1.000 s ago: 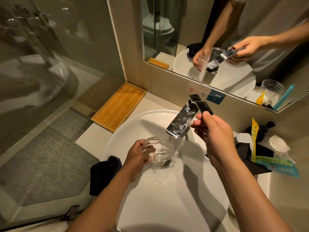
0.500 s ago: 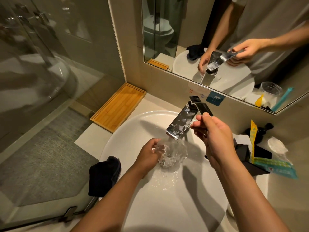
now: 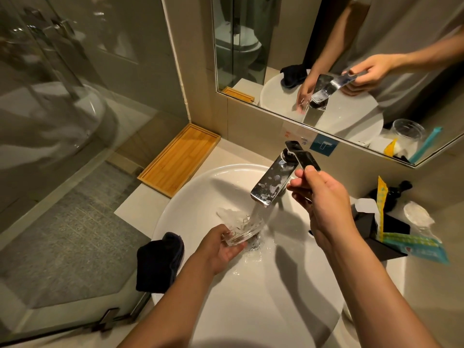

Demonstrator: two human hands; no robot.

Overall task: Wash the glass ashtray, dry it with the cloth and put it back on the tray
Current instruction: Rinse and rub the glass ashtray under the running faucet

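Observation:
The clear glass ashtray (image 3: 242, 229) is held tilted under the running water in the white round sink (image 3: 190, 187), just above the drain. My left hand (image 3: 221, 247) grips it from below at its near rim. My right hand (image 3: 319, 197) pinches the dark lever handle (image 3: 302, 156) of the chrome faucet (image 3: 272, 184), and water pours from the spout into the ashtray and splashes over it. A dark cloth (image 3: 159, 262) hangs over the sink's left rim. The bamboo tray (image 3: 179, 159) lies on the counter at the back left, by the wall.
A glass shower partition (image 3: 62, 121) stands close on the left. A mirror (image 3: 339, 59) hangs behind the faucet. At the right of the sink a black holder (image 3: 376, 234) carries toiletry packets, with a plastic-wrapped item (image 3: 418, 217) beside it.
My left hand has turned the ashtray under the stream and drawn it lower and nearer, now cradling it from beneath. The right hand has stayed on the faucet lever.

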